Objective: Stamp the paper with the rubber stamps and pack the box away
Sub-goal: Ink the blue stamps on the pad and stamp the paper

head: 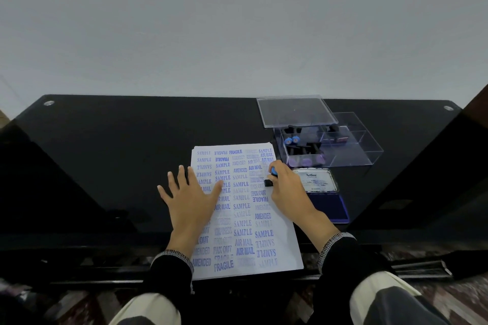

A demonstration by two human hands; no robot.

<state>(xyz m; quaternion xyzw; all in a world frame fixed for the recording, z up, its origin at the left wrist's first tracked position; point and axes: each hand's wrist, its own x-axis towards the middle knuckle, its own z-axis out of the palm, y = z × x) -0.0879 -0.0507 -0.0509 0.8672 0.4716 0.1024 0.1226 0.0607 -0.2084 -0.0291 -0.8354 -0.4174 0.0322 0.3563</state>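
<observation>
The left hand [188,194] was laid flat, fingers spread, on the paper [244,219], which lay mid-surface [105,153]. The sheet was judged light and apt to slide on the glossy top, so pinning was needed. A stamp [270,178] was gripped in the right hand [286,187] by its blue knob, base on the paper's right edge. It was judged rigid and light. Right of it sat the open ink pad [328,206]; behind, the clear box [327,145] with its lid [295,111] off.
</observation>
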